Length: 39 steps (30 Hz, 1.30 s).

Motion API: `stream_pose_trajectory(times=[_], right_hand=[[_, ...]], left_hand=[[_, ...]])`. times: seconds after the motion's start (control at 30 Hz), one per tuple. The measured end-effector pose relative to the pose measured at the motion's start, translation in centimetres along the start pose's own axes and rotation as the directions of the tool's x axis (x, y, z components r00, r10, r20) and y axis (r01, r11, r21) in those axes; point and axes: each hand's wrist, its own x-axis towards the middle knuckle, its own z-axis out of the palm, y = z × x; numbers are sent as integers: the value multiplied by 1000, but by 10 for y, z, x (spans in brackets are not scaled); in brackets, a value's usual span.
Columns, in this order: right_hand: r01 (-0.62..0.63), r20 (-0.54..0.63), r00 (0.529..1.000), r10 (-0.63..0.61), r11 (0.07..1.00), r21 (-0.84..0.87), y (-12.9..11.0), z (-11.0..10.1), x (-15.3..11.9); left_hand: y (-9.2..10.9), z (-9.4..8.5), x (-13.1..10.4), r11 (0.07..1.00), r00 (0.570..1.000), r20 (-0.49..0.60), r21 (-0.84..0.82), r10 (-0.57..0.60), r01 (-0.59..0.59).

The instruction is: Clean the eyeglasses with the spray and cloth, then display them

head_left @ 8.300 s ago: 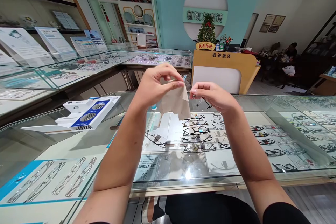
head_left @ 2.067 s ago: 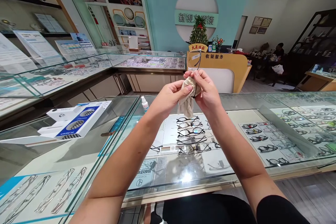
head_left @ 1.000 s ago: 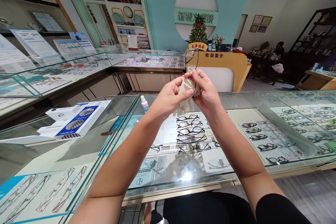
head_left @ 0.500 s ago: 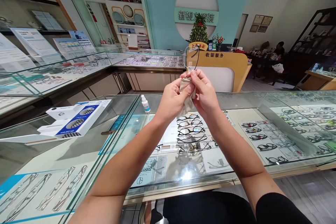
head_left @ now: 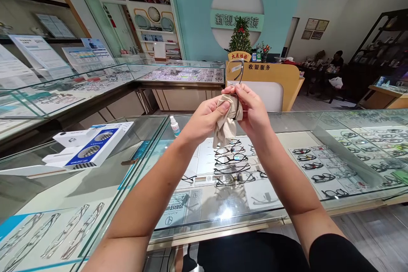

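Note:
A pair of dark-rimmed eyeglasses [head_left: 241,70] is held upright on its side in front of me. Its upper lens carries a small label, while the lower lens is largely covered by a beige cleaning cloth [head_left: 227,128]. My left hand [head_left: 208,117] pinches the cloth around that lower lens, thumb on the near side. Against the frame's middle, my right hand [head_left: 253,104] is closed on the eyeglasses, its fingertips close to the cloth. Below the hands, several eyeglasses [head_left: 230,165] lie in rows inside the glass display case.
A small white spray bottle [head_left: 174,126] stands on the glass counter [head_left: 219,216], left of my hands. Farther left is a blue-and-white cardboard display [head_left: 95,146]. A yellow cashier desk [head_left: 287,75] with a plant stands beyond, and a person [head_left: 338,59] sits at the far right.
The cloth has opened out and hangs lower, wrapped over the lower lens. The eyeglasses have turned, so the upper lens and its label face me more.

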Motion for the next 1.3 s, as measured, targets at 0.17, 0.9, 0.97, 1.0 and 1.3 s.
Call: stream_pose_trajectory(times=[0.17, 0.9, 0.97, 1.0, 1.3], right_hand=[[-33, 11, 999, 33, 999, -37, -1, -7, 3], [170, -87, 979, -182, 976, -136, 6, -3, 3], [197, -101, 971, -218, 963, -183, 0, -10, 7], [201, -98, 969, -225, 958, -205, -3, -14, 8], [120, 75, 992, -103, 950, -288, -33, -31, 6]], left_hand=[[3, -1, -2, 998, 999, 50, 62, 3, -6], [-1, 2, 0, 981, 979, -182, 187, 93, -58], [1, -7, 0, 974, 975, -204, 222, 91, -44], [3, -11, 0, 966, 970, -226, 257, 94, -34], [26, -38, -6, 663, 879, -293, 748, 375, -33]])
